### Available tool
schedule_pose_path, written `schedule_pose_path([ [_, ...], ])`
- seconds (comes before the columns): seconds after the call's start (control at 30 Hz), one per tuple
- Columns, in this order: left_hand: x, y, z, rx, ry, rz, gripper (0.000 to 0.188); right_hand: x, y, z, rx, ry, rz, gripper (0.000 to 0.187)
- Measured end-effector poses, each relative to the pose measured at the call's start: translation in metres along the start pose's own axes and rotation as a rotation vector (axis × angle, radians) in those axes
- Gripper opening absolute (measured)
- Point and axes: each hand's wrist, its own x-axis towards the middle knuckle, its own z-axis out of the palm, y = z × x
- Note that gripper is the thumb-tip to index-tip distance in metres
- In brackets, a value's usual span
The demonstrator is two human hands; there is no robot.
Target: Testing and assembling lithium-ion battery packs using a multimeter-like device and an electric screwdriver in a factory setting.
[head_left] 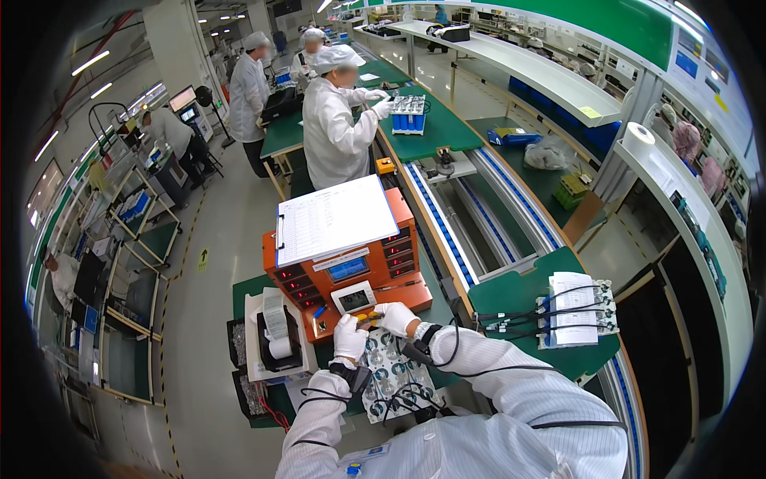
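Note:
My left hand [349, 336] and my right hand [395, 318], both in white gloves, meet at the front edge of an orange tester box [373, 263]. Together they pinch a small yellow part [365, 317] just below a small white meter with a screen [353, 298]. A clipboard with a paper form [335, 218] lies on top of the orange box. Under my wrists lies a sheet printed with round black-and-white labels [391, 375]. Black cables run along both my sleeves.
A white label printer with a paper roll [274, 335] stands left of the box. A fixture with black cables [576, 311] sits on the green mat at right. A conveyor [479, 215] runs away ahead. Other people in white coats work at benches farther back.

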Motion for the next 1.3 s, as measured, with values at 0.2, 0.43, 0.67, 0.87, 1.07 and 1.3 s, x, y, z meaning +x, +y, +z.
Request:
schedule_pose_path([
  [0.2,-0.003,-0.008,0.004,0.075,-0.007,0.034,0.017,-0.004,0.001,0.001,0.013,0.008,-0.018,0.021],
  [0.43,-0.003,-0.016,0.009,0.070,0.032,0.115,0.019,0.004,0.028,0.016,0.183,0.003,-0.054,0.022],
  [0.67,0.005,-0.011,0.003,0.125,-0.051,0.024,0.018,0.009,0.025,0.012,0.106,-0.012,0.007,0.023],
  [0.87,0.002,-0.006,-0.003,0.142,-0.067,-0.041,0.023,0.008,0.019,0.012,0.182,-0.033,0.065,0.022],
  [1.07,0.000,-0.007,-0.001,0.139,-0.058,-0.041,0.025,0.006,0.019,0.014,0.168,-0.044,0.082,0.021],
  [1.3,0.002,-0.002,0.000,0.140,-0.035,-0.039,0.025,0.008,0.027,0.014,0.099,-0.033,0.014,0.022],
])
